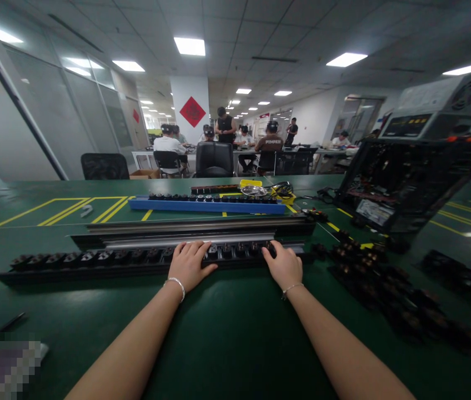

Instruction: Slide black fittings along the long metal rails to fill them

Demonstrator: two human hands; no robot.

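A long black channel (89, 273) lies across the bench in front of me, lined with several small black socket modules (138, 255). My left hand (190, 262) grips this channel near its middle, fingers over the top and thumb along the near side. Toward the right end, my right hand (284, 264) has thumb and fingers closed on one black socket module (269, 248) in the row. Just behind lie long dark metal rails (194, 226) with a shiny inner face. Farther back stands a blue strip (206, 206) that also carries a row of dark parts.
Loose black modules (385, 283) are heaped at right. Behind them stands an open computer case (385, 183) with a power supply unit (431, 114) on top. Yellow tape marks the green bench (73, 311). A pen (10, 322) lies at left. People sit at tables beyond.
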